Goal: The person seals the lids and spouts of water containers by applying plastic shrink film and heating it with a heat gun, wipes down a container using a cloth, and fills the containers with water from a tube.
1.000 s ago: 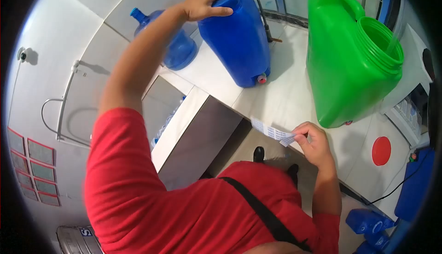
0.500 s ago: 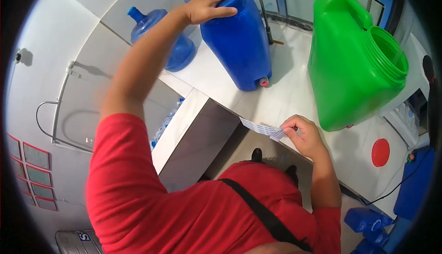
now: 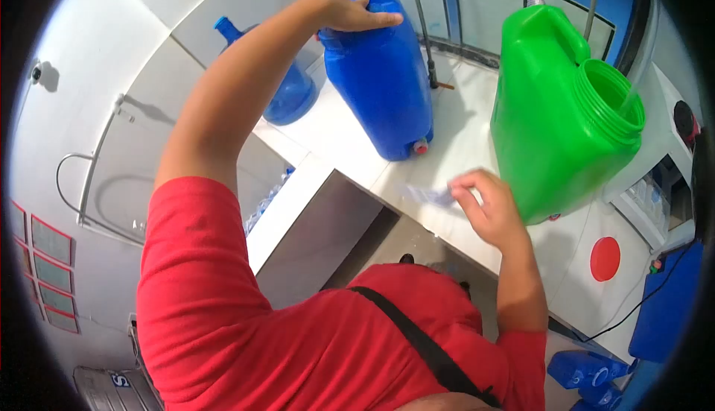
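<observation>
My left hand reaches up to the top of a tall blue water jug. Its thumb lies across the near side and the other fingers go over the top, partly hidden. The jug stands on the white counter, with a red-tipped spigot low on its near side. Over the counter's front edge, my right hand pinches a strip of printed white labels, blurred by motion. A large green container with an uncapped wide mouth is upright to the right of that hand.
Behind the blue jug are clear blue water bottles. A metal rod rises from the counter. A round red lid lies at the right, near a black cable. Blue containers are on the floor, lower right.
The label strip and my right hand have moved up and over the counter edge. My left hand has shifted on the jug's top, its thumb now lower across the side. The view has tilted slightly.
</observation>
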{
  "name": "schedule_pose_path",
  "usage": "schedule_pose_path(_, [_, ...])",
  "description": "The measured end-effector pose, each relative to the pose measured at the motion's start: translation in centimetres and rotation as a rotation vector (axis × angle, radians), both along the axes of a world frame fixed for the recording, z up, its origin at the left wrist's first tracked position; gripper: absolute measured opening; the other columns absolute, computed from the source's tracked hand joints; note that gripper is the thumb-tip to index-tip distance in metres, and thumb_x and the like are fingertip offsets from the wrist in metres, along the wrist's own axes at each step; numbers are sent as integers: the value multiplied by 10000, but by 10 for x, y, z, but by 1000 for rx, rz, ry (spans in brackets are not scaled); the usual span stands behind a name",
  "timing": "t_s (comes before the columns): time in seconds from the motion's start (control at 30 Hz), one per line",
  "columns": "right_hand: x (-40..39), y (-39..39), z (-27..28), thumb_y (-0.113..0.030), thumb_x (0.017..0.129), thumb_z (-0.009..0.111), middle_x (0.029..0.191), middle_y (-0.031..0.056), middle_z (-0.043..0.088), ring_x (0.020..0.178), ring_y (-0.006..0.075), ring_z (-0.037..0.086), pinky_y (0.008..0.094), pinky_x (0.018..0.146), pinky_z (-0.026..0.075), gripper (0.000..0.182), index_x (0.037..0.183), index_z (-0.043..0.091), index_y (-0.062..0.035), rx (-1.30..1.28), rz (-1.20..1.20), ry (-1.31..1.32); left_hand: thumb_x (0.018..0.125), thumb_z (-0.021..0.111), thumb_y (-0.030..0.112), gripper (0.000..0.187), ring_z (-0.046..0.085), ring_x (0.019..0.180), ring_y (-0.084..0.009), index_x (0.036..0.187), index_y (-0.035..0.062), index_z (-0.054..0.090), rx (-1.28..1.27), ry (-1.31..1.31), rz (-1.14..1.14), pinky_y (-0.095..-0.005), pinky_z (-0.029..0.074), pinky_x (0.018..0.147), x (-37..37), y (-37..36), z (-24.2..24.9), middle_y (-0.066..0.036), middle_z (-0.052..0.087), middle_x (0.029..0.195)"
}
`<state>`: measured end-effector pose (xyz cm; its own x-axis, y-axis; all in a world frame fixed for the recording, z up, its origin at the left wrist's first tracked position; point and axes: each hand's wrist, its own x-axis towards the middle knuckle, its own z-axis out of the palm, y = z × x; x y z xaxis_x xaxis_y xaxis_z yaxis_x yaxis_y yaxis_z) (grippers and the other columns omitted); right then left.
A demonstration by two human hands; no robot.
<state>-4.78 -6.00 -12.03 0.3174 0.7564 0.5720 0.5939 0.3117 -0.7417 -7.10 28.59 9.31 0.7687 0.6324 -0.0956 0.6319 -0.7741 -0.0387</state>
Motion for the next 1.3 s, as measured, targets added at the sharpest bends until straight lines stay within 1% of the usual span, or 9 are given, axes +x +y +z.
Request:
schedule_pose_path(0.23, [5,-30,-34,-91,932,655,911,122,690,812,205,656,317,758,510,106,982,655,2,-170,-106,216,696,393,963,1224,330,1417,-479,1599,181,123,-29,164,109,-626,437,1044,14,-4,12,-212,223,1609])
schedule_pose_path(0.3, [8,-42,-50,-84,934,649,912,108,692,823,190,647,311,771,505,108,987,651,9,-178,-147,274,680,475,944,1250,364,1395,-483,1597,176,111,317,390,-582,-619,457,1031,3,31,15,-228,261,1586])
schedule_pose_path(0.43, [13,-55,-67,-119,962,638,906,76,679,847,154,619,293,800,493,130,991,642,7,-224,-233,346,605,560,947,1334,363,1394,-479,1595,173,110,35,412,-596,-623,446,1042,-6,19,35,-243,286,1566])
schedule_pose_path(0.5, [11,-54,-68,-141,978,631,906,60,667,861,141,607,285,815,487,148,993,636,5,-238,-233,366,620,653,871,1288,329,1416,-469,1588,196,138,-123,304,-23,-631,410,1079,4,8,26,-251,280,1564])
schedule_pose_path(0.63, [9,-46,-65,-147,979,638,901,52,666,861,133,598,278,819,481,148,989,633,1,-215,-201,386,696,673,745,1163,317,1420,-481,1588,224,138,-200,205,216,-638,440,1051,11,-3,32,-268,261,1568])
schedule_pose_path(0.73, [10,-45,-67,-139,978,637,894,51,665,856,129,596,276,814,480,143,985,632,3,-236,-194,378,642,521,931,1241,371,1382,-507,1591,243,114,-4,187,-624,-613,519,954,-2,29,34,-306,336,1523])
schedule_pose_path(0.97, [3,-37,-69,-112,958,639,879,93,692,815,167,639,303,769,505,117,988,646,1,-221,-187,357,591,514,966,1333,258,1438,-508,1596,201,87,-442,597,238,-631,413,1072,28,41,54,-292,270,1562])
schedule_pose_path(1.07, [2,-35,-70,-108,958,635,881,91,695,816,163,640,300,770,505,117,985,647,5,-212,-172,369,591,487,981,1345,410,1364,-490,1597,174,107,-42,159,-522,-569,515,980,-13,52,28,-278,273,1567])
schedule_pose_path(1.3, [4,-17,-68,-114,954,638,876,82,698,810,136,641,288,763,507,128,985,646,10,-267,-172,436,698,501,920,1213,633,1124,-444,1583,146,202,114,131,10,-498,555,921,-8,6,22,-292,530,1381])
